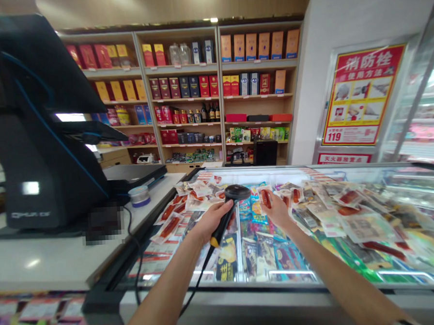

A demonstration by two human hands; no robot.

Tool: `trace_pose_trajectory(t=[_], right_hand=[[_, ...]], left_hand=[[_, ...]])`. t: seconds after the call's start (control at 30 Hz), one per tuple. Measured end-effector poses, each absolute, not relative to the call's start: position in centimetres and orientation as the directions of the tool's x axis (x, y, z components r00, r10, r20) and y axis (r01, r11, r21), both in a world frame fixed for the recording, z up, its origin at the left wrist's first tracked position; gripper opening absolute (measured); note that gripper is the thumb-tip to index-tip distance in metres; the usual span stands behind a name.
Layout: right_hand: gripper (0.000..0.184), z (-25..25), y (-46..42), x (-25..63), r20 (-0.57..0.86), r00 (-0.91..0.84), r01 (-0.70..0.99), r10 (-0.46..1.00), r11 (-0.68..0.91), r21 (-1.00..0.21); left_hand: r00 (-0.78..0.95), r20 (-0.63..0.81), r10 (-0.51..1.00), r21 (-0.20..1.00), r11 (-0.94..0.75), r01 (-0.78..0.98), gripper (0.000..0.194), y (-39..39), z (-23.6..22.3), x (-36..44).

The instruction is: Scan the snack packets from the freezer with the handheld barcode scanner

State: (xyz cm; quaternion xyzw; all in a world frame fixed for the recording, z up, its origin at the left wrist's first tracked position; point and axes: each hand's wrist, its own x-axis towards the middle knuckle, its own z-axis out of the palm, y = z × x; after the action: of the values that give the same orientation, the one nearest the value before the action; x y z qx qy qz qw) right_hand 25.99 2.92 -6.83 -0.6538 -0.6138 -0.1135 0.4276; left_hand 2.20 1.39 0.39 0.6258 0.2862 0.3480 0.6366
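My left hand (215, 220) is wrapped round the handle of a black barcode scanner (236, 192), its head facing to the right and its cord trailing down toward me. Just right of the scanner head, my right hand (276, 209) pinches a small clear packet of reddish-brown meat (265, 198). Both hands are above the glass top of a freezer (240, 263). More vacuum packs of meat (171, 225) lie on the glass to the left. A larger heap of packs (366, 225) spreads over the right side.
At the left, a black checkout terminal (41, 142) stands on a white counter (36, 261), with a roll of tape (139, 195) near the counter's edge. A black cable (136, 254) hangs over the freezer's left edge. Shelves of boxed goods (184, 86) line the back wall.
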Motion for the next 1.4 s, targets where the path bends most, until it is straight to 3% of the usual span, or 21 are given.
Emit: trace_pose_trajectory(t=[0.23, 0.47, 0.93, 1.27, 1.4], right_hand=[[0.042, -7.0, 3.0, 25.7, 0.681, 0.168, 0.901, 0.713, 0.17, -0.4], [0.045, -6.9, 3.1, 25.9, 0.66, 0.203, 0.917, 0.723, 0.095, -0.386], [0.042, -6.6, 2.9, 24.9, 0.67, 0.146, 0.906, 0.728, 0.173, -0.386], [0.056, -6.8, 2.7, 25.5, 0.647, 0.161, 0.893, 0.746, 0.169, -0.418], [0.053, -6.9, 2.8, 25.6, 0.648, 0.188, 0.906, 0.738, 0.125, -0.404]], left_hand=[[0.581, 0.083, 0.81, 0.993, -0.017, -0.118, 0.033, 1.3, 0.5, 2.1], [0.607, 0.079, 0.791, 0.991, 0.006, -0.137, 0.037, 1.6, 0.2, 1.9], [0.616, 0.086, 0.783, 0.994, -0.024, -0.109, 0.036, 1.7, 0.7, 1.3], [0.617, 0.079, 0.783, 0.996, -0.032, -0.087, 0.032, 1.3, 0.6, 1.8], [0.631, 0.059, 0.773, 0.998, -0.023, -0.066, 0.034, 1.1, 0.4, 2.0]])
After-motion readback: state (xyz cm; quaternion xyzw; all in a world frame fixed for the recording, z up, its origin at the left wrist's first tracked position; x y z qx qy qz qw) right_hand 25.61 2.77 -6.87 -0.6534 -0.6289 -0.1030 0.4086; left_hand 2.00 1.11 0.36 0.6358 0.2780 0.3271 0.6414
